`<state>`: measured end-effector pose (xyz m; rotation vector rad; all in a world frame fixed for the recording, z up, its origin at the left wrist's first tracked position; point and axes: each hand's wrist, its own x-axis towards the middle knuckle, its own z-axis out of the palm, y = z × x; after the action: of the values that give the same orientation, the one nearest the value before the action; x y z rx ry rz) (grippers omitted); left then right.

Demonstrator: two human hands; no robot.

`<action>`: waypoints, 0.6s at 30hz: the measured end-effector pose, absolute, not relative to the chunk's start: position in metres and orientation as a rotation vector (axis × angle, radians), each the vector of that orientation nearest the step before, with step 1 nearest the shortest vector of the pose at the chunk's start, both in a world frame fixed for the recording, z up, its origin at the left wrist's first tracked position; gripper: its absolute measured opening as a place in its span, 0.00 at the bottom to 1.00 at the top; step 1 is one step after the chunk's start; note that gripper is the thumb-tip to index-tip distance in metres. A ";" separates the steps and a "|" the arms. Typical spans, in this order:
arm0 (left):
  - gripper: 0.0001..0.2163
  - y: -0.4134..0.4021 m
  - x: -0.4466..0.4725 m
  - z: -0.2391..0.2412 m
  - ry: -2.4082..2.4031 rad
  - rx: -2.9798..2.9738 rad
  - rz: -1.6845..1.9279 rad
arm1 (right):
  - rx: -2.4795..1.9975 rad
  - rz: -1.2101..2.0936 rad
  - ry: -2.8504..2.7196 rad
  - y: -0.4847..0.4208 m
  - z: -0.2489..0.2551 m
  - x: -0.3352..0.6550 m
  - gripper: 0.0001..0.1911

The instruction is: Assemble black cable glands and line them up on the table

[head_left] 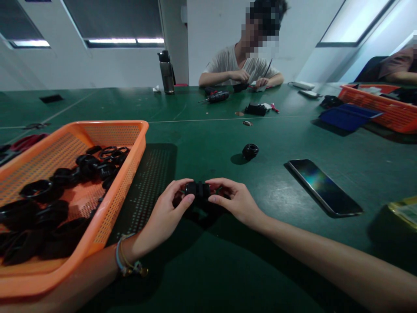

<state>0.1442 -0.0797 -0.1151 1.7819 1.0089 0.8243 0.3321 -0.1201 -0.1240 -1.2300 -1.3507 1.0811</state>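
A black cable gland [199, 190] is held level above the green table, pinched at both ends. My left hand [174, 201] grips its left end between thumb and fingers. On the opposite end, my right hand [236, 200] is closed in a similar pinch, and part of that end is hidden by the fingers. A second black cable gland [250, 151] stands on the table a little beyond my right hand. To the left, an orange basket [145, 130] contains several black gland parts [87, 164], some of them ring-shaped.
A phone [325, 187] lies right of my hands, with a yellow container [405, 211] at the right edge. Across the table [202, 139] sits a person [241, 65] near a power drill [217, 96] and a bottle [167, 74]. A blue tray [348, 116] adjoins another orange basket [374, 108].
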 end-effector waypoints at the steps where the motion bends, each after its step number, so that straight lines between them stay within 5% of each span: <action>1: 0.16 -0.080 0.144 -0.115 1.008 1.781 0.824 | -1.230 1.084 -1.346 -0.120 -0.124 0.332 0.15; 18: 0.16 -0.080 0.145 -0.115 1.003 1.779 0.821 | -1.208 1.094 -1.360 -0.120 -0.123 0.331 0.14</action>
<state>0.1450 -0.0797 -0.1146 1.7789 1.0027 0.8212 0.3310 -0.1203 -0.1231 -1.2081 -1.3597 1.0937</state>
